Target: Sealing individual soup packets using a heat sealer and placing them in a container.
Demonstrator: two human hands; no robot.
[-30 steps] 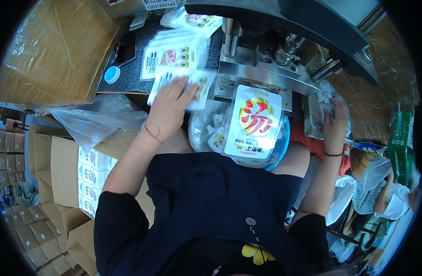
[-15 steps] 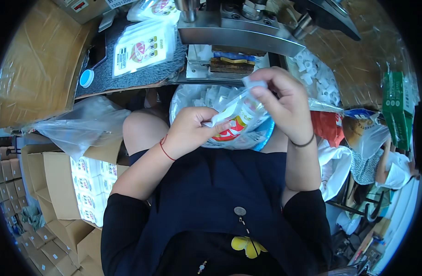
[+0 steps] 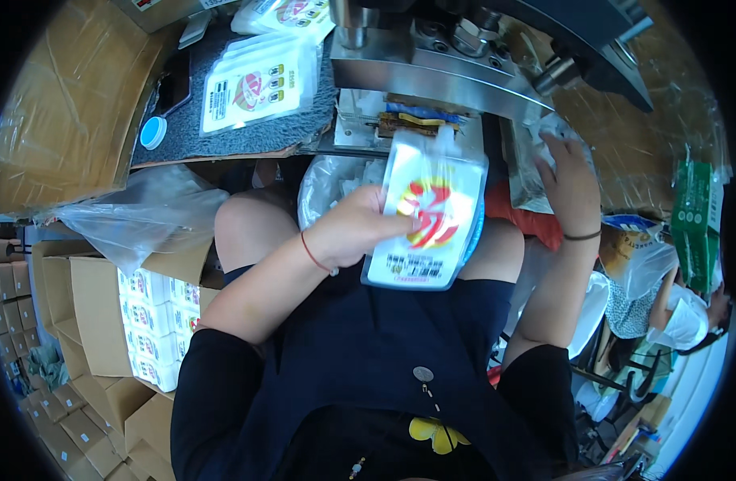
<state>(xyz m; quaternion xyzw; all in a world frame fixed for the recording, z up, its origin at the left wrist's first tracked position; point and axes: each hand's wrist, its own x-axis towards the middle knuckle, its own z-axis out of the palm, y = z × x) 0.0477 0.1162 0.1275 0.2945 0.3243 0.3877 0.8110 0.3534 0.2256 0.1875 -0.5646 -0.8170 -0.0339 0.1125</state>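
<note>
Left hand grips white pouch — right hand apart.

- In front of me is a dark grey mat on my work bench.
- A stack of flat white packets with red and yellow pictures lies on the mat.
- More white packets lie at the far edge of the mat.
- A small round blue lid sits at the mat's left edge.
- A dark flat thing lies just left of the stack.
</note>
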